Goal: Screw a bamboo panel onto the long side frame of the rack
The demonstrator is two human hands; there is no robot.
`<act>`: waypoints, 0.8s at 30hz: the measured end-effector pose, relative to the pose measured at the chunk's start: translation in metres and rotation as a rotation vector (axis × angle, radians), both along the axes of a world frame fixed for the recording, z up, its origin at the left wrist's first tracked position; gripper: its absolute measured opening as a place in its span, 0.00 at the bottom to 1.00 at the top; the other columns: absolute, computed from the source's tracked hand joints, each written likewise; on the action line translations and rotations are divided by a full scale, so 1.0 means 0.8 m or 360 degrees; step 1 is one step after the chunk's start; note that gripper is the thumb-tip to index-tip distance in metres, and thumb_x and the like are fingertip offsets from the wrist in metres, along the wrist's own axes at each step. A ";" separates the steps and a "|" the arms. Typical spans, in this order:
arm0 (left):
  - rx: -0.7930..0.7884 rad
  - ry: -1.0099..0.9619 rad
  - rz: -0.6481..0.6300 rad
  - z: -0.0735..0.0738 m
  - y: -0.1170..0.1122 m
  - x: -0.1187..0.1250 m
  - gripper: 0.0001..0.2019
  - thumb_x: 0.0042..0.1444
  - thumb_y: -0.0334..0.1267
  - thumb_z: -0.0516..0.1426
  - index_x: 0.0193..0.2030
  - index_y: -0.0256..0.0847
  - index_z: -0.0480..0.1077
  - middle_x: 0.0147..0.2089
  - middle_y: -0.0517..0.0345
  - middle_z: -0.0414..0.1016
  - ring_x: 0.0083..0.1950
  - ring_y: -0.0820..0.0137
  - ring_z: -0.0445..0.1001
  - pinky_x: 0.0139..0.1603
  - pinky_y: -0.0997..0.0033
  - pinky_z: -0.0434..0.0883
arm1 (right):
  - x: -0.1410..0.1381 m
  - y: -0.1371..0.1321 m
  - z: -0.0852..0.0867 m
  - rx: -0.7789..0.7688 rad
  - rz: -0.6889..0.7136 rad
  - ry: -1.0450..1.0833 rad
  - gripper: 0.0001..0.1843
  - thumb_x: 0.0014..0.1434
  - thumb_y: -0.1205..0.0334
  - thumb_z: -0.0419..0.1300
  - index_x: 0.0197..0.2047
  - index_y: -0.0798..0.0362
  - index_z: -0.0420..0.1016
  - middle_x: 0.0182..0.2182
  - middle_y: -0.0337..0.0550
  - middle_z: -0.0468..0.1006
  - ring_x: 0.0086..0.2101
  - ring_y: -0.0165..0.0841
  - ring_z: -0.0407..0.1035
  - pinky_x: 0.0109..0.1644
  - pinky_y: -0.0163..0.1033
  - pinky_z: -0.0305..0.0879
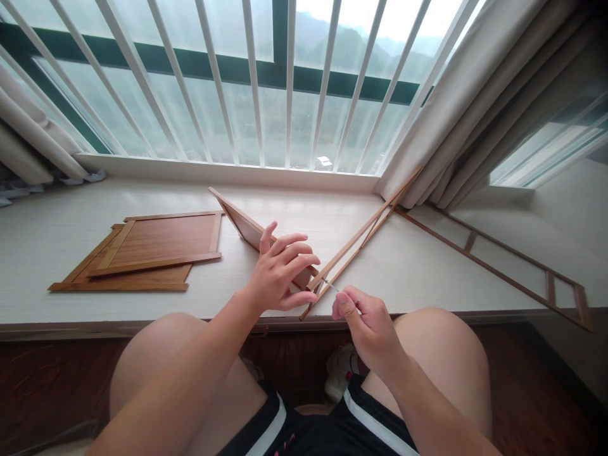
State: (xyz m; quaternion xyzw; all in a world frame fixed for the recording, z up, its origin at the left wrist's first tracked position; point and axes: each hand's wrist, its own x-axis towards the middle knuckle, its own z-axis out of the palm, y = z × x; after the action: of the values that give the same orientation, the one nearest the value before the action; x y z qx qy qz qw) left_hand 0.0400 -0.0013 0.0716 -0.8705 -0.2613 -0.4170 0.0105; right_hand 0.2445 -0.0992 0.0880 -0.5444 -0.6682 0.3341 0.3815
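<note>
My left hand [285, 269], fingers spread, is over the near end of an upright wooden panel [244, 227] and hides part of it. It does not grip the panel; whether its fingertips touch the wood is unclear. In my right hand [363, 316] is a thin metal tool, apparently a hex key [331, 285], pinched between thumb and fingers. The tool's tip meets the near end of a narrow wooden ladder-like frame [357, 239], where frame and panel come together. That frame stands on edge and slants away to the right.
Two framed wooden panels [166, 240] lie overlapped on the white sill [266, 310] to the left. Another ladder-like wooden frame [503, 253] lies at the right, by the curtain [475, 114]. White bars [254, 95] line the window behind. My knees touch the sill's front edge.
</note>
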 end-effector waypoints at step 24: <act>0.0064 -0.0059 0.0051 0.018 -0.006 -0.011 0.35 0.60 0.68 0.40 0.52 0.45 0.73 0.51 0.51 0.76 0.62 0.54 0.67 0.73 0.40 0.42 | 0.014 -0.011 -0.014 -0.0117 -0.0105 0.0076 0.18 0.59 0.45 0.62 0.39 0.50 0.65 0.27 0.35 0.71 0.28 0.29 0.63 0.35 0.34 0.60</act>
State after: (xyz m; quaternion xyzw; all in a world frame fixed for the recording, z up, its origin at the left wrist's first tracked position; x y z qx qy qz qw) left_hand 0.0311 -0.0062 0.0860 -0.8579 -0.2669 -0.4381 0.0298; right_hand 0.2556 -0.1077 0.0770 -0.5717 -0.6278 0.3586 0.3878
